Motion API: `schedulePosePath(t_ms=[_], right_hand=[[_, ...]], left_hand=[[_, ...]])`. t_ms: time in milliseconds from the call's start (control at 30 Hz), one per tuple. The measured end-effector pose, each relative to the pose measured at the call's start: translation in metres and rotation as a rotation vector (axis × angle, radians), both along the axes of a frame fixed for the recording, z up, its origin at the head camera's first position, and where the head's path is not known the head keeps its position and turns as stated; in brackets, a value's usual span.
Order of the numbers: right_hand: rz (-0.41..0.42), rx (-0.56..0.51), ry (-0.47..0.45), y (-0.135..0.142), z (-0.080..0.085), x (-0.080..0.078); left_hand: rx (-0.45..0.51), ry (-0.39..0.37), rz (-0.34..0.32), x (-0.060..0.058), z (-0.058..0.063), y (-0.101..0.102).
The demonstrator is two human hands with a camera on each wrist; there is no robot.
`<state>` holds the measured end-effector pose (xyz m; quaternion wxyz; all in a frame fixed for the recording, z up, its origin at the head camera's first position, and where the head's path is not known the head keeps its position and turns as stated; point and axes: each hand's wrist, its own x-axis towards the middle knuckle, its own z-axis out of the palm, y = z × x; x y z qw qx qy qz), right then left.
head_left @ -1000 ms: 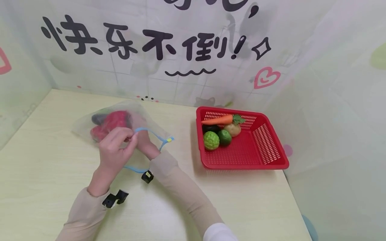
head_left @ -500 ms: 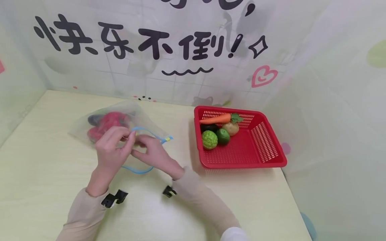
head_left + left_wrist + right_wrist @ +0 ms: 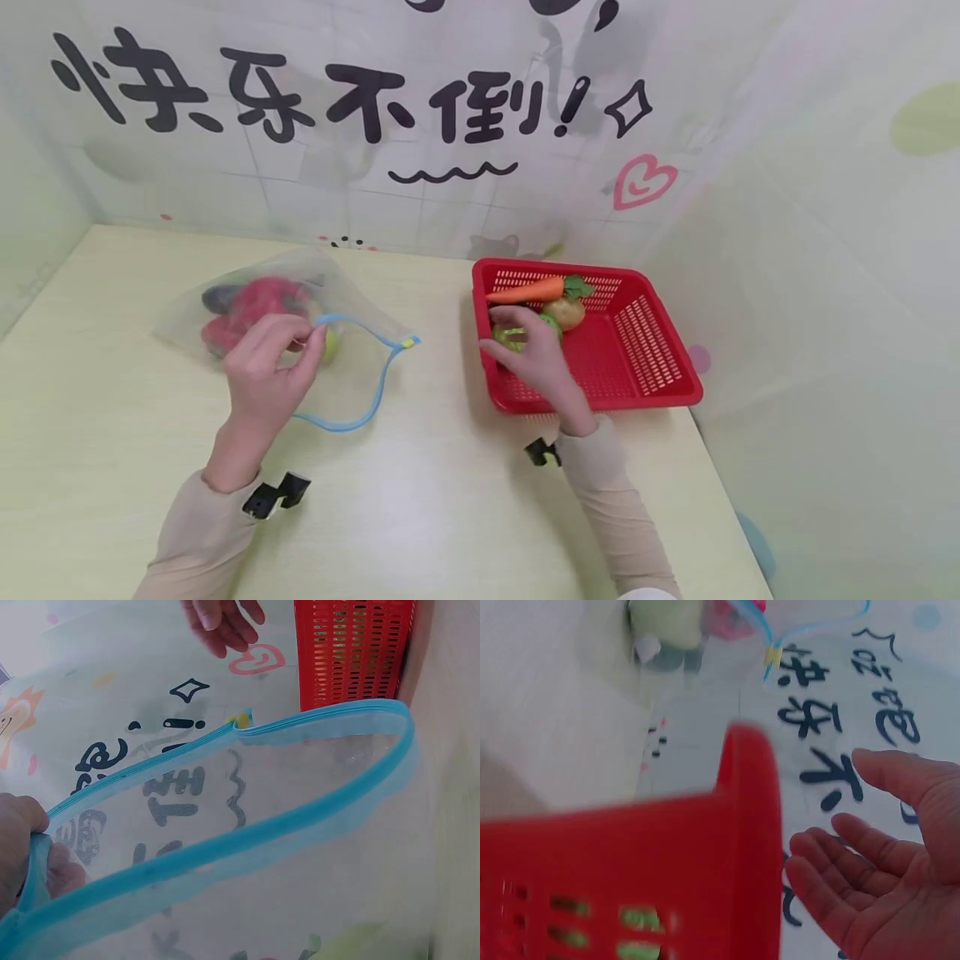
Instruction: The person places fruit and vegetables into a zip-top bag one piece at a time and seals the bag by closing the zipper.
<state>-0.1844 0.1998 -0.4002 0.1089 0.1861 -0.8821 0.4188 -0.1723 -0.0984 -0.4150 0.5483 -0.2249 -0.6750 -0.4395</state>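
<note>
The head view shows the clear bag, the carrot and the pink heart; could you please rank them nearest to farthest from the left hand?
1. Clear bag: nearest, pinched by the left hand.
2. Carrot: off to the right, in the red basket.
3. Pink heart: farthest, on the wall behind the basket.

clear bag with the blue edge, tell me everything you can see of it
The bag looks like thin, translucent plastic, with a blue strip around its mouth and a small yellow piece on that strip. It lies on the table, left of the red basket and apart from it, mouth open. The left hand pinches its edge. Inside, hazy through the plastic, are red things and a dark thing.
</note>
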Motion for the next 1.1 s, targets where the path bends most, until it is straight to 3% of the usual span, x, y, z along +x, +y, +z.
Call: schedulePosePath(t_ms=[233,433,567,733,1100], right_hand=[[-0.154,0.181,-0.094,0.055,0.009,-0.025],[-0.218,0.315,-0.19,0.088,0.023,-0.05],[-0.202,0.361,-0.216,0.103,0.023,-0.065],[-0.139,0.425,-0.167,0.108,0.016,-0.086],[-0.139,0.578,-0.226,0.104,0.002,-0.117]], left_hand=[[0.009,0.006,-0.007,0.001,0.001,-0.001],[0.014,0.011,-0.005,0.002,0.003,-0.001],[0.014,0.012,-0.004,0.002,0.003,-0.001],[0.009,0.011,-0.003,0.002,0.002,-0.002],[0.002,0.016,-0.005,0.004,0.004,-0.002]])
